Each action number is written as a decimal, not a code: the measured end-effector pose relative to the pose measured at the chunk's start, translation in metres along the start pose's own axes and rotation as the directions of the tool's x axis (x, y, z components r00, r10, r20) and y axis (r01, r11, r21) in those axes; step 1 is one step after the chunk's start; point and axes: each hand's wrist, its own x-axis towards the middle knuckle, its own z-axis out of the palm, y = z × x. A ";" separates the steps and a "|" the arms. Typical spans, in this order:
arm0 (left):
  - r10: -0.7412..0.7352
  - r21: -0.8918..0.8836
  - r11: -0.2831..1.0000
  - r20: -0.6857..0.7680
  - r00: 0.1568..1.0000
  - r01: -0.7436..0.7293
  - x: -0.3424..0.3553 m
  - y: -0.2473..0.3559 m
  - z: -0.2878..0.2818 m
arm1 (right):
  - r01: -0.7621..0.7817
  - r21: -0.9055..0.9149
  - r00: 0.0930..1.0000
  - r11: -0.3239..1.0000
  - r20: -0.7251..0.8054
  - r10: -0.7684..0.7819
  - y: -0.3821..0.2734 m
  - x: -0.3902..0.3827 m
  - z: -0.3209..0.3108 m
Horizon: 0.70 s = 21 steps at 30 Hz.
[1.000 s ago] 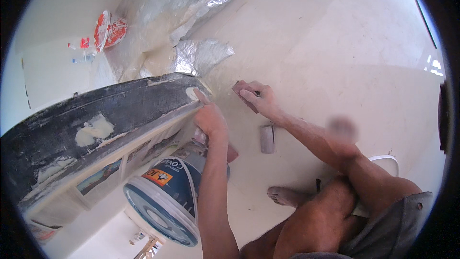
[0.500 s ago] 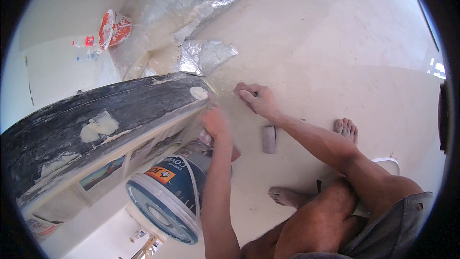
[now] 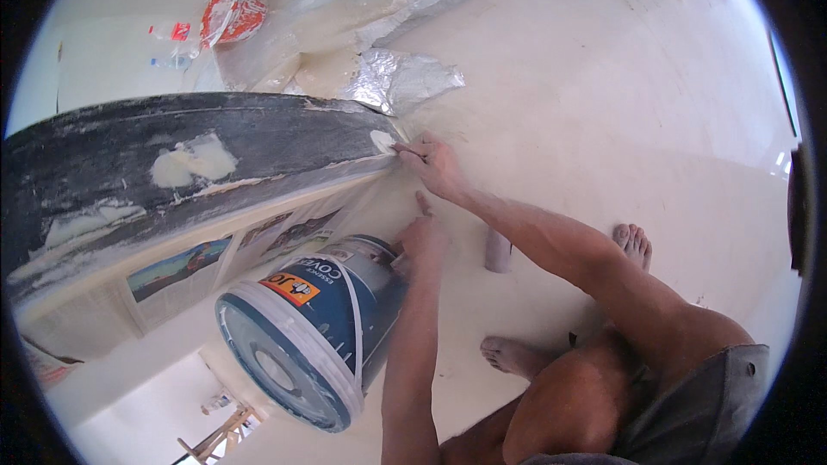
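Count: 2 hands, 2 held pieces, 1 board, 3 patches, 2 buckets, 1 cylinder, 2 feet.
Right hand [image 3: 435, 168] is gripping 1 thin brown pad [image 3: 412, 152]; left hand [image 3: 424, 245], just below that grip, is holding 1 greyish-pink piece [image 3: 401, 264], mostly hidden. Left of right grip: 1 dark board [image 3: 284, 125] is carrying 3 white patches [image 3: 194, 161]. Below-left of both grips, 1 blue bucket [image 3: 332, 314] is standing; far up-left, 1 red-and-white bucket [image 3: 237, 13] is sitting. Below right grip, 1 mauve cylinder [image 3: 497, 251] is standing. Lower right of both grips, 2 bare feet [image 3: 510, 355] are showing. Printed sheets [image 3: 179, 269] are overlapping, can't count.
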 end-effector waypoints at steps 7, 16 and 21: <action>-0.030 0.027 0.999 -0.047 0.998 0.032 0.009 0.008 0.010 | -0.044 -0.118 0.997 0.992 -0.067 0.036 0.003 0.024 0.014; -0.050 -0.074 0.996 -0.150 0.987 0.040 0.015 0.000 0.025 | 0.073 -0.241 0.997 0.968 -0.006 -0.077 -0.004 0.016 0.006; -0.057 -0.178 0.983 -0.083 0.995 0.041 0.012 0.002 0.016 | -0.081 -0.183 0.996 0.980 0.026 0.087 -0.006 0.019 0.006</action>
